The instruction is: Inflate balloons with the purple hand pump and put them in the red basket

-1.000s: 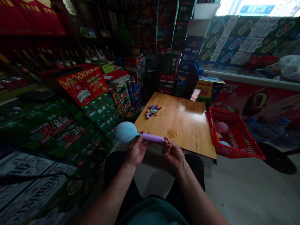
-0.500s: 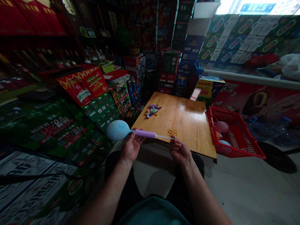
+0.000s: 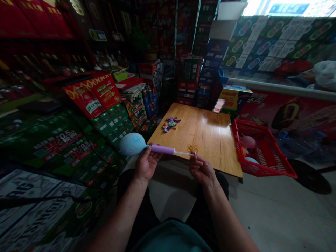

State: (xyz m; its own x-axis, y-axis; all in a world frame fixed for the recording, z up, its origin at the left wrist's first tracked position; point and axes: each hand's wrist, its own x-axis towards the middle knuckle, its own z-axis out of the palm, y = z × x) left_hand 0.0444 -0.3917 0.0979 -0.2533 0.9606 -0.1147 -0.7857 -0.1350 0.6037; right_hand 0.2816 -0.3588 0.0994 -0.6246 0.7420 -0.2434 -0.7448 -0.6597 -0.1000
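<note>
A light blue balloon [image 3: 131,144], partly inflated, sits on the end of a purple hand pump [image 3: 162,149]. My left hand [image 3: 147,164] is closed round the pump's barrel by the balloon's neck. My right hand [image 3: 201,169] pinches the handle at the end of the pump's thin rod [image 3: 183,153], which is drawn out to the right. Both hands are in front of the near edge of a wooden table [image 3: 210,140]. On the table lie yellow rubber bands [image 3: 193,148] and a small heap of flat balloons [image 3: 171,124].
A red plastic basket [image 3: 265,164] with a few inflated balloons stands right of the table. Stacked drink cartons [image 3: 78,140] crowd the left side and back. A freezer chest [image 3: 288,105] runs along the right. Pale floor lies at lower right.
My right hand has drawn the pump's rod out to the right, and the balloon and barrel have shifted left. Since half a second ago almost nothing has moved.
</note>
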